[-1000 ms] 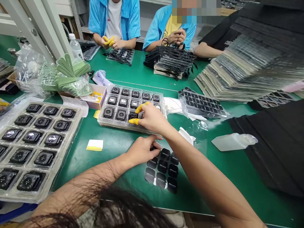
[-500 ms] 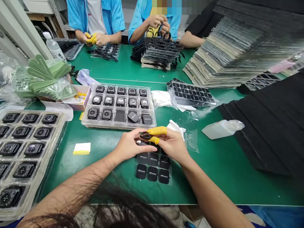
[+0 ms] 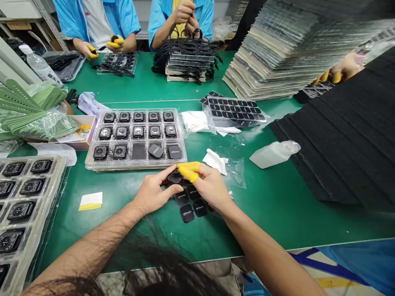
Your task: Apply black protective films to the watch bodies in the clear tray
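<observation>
A black smartwatch body is held between the thumb and fingers of my left hand, its flat dark face tilted up. Yellow finger cots cover the thumb and forefinger of my right hand, which are pressed at the watch's right edge. Whether a film lies between them I cannot make out. Below both hands lies a sheet of black rounded-square stickers with white lettering, partly covered by the right hand. Just beyond, a clear plastic tray holds several watch bodies, two of them with lettered black squares on top, and one bare pocket.
Another watch tray stands at left. Green straps lie behind it. To the right are a translucent bottle, crumpled white paper and tall stacked trays. Across the table, co-workers handle black parts near a strap pile.
The view has swung right, so the table things appear further left. The watch in my hands has tipped to show its flat face. A co-worker's gloved-finger hands have moved apart.
</observation>
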`<state>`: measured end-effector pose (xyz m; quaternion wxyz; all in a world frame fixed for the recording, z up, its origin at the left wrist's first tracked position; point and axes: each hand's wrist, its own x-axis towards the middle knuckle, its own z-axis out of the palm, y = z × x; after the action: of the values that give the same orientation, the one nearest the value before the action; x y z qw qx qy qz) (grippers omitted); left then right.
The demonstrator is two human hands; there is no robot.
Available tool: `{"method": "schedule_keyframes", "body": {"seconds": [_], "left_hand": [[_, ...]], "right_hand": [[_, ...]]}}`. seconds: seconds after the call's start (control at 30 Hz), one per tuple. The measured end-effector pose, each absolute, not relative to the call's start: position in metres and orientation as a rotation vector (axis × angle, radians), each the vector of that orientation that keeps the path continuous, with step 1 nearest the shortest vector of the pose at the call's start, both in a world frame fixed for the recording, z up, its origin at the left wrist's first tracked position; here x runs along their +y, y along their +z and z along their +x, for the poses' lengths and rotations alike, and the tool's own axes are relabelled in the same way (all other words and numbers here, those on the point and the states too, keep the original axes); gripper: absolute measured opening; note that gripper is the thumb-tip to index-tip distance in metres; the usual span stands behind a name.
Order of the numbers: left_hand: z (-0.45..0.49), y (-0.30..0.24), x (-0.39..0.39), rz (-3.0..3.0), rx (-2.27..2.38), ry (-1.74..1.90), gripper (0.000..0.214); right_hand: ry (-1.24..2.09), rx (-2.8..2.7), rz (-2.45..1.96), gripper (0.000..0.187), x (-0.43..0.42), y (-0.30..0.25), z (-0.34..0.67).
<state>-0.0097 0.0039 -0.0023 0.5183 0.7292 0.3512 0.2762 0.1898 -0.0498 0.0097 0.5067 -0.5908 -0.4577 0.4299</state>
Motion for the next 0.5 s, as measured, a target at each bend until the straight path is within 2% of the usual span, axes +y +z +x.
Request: {"method": "schedule_keyframes", "body": {"seconds": [0.17,0.4,0.5], "left_hand": [[-0.009,-0.002,0.003,1.808,0.799,0.666,0.057],[-0.006,0.004,-0.002,1.808,0.906,0.69,0.057],[-0.007,0.008,-0.002,1.756,0.903,0.645,0.057]], "right_hand": [[1.14,-0.923,-1.377,0.031,-0.053,0.009,0.183],[0.836,-1.23,-1.465,0.017,-0.059,0.015,0.18],[0.987,-1.202,-1.411,0.028,-0.063,0.022,0.194]]}}
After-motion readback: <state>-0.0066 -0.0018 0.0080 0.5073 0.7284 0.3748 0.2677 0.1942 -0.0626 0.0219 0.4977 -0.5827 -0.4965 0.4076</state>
